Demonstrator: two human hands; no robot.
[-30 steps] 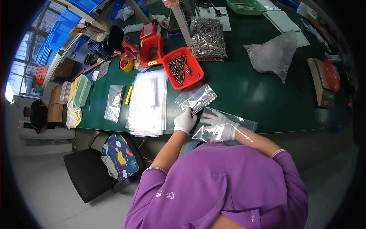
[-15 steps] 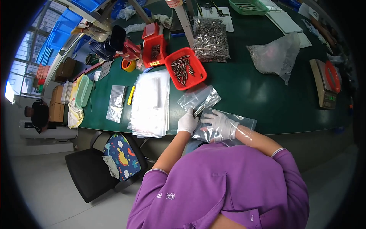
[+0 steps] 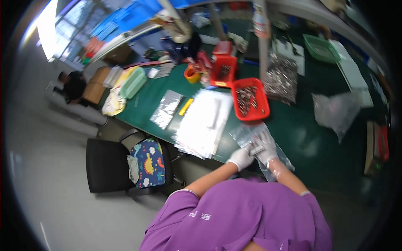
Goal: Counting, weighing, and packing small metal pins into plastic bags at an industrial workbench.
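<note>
At the table's near edge, my white-gloved left hand point(image 3: 240, 159) is closed around the end of a small bundle of silvery metal rods point(image 3: 256, 149), blurred by motion. My right hand point(image 3: 267, 151), also gloved, is inside a clear plastic bag point(image 3: 284, 161) and grips the rods from the other side. The bag's film reaches down over my right wrist. Beyond my hands, another clear bag point(image 3: 242, 133) lies on the green table. A red tray point(image 3: 266, 109) of short metal pins stands just past it.
Left of my hands lies a stack of clear bags on white sheets point(image 3: 200, 125), beside a yellow marker point(image 3: 186, 107) and a packed bag of rods point(image 3: 166, 109). Farther back are a red bin point(image 3: 222, 77) and a large bag of metal parts point(image 3: 281, 79). A scale point(image 3: 374, 150) stands right.
The view has turned, so the table sits tilted. My right hand, earlier spread inside the clear bag, has come against the rods in my left hand, and its fingers have closed in.
</note>
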